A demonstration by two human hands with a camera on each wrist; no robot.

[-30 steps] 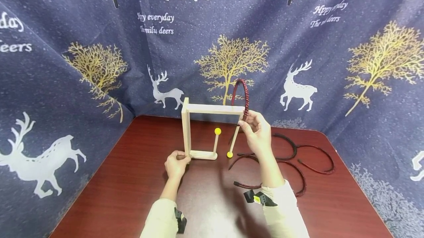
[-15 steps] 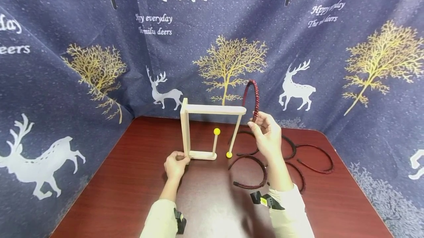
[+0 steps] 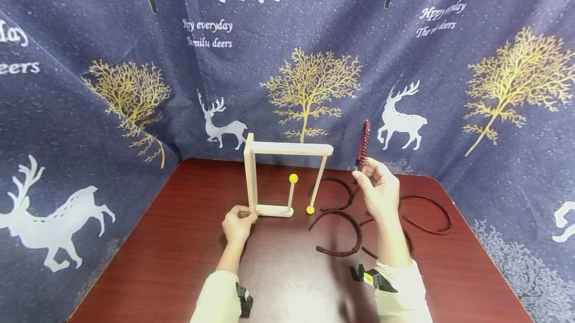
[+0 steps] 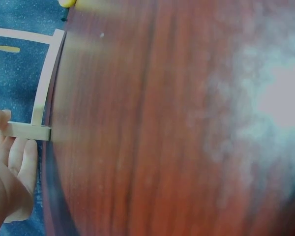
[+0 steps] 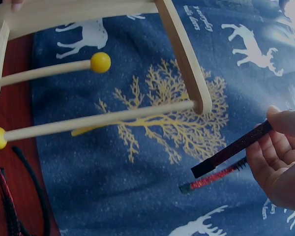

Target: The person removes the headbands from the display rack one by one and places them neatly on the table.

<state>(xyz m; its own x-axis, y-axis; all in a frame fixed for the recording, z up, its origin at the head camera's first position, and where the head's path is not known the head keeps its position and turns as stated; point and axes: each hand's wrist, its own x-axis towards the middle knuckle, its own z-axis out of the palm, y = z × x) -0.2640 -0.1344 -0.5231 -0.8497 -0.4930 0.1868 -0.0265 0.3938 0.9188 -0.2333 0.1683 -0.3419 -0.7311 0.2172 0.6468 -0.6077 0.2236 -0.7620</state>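
A dark red braided headband [image 3: 364, 143] is held up above the table, seen nearly edge-on in the head view; its two ends show in the right wrist view. My right hand [image 3: 381, 190] pinches it between thumb and fingers, to the right of a pale wooden stand [image 3: 292, 149] and apart from it. The stand has an upright, a top arm and a low arm, with yellow balls [image 3: 293, 178] tipping two rods. Low on the upright, my left hand [image 3: 238, 224] grips the stand's edge, thumb on one side and fingers on the other in the left wrist view.
Several dark and red headbands lie on the brown table, one nearest the stand [image 3: 359, 233] and a thin red one [image 3: 449, 215] at the far right. A blue cloth [image 3: 287, 63] with deer and trees hangs behind the table and at its sides.
My right hand has moved right, away from the end of the stand's top arm, taking the headband with it and turning it edge-on. The left hand and the stand have stayed put.
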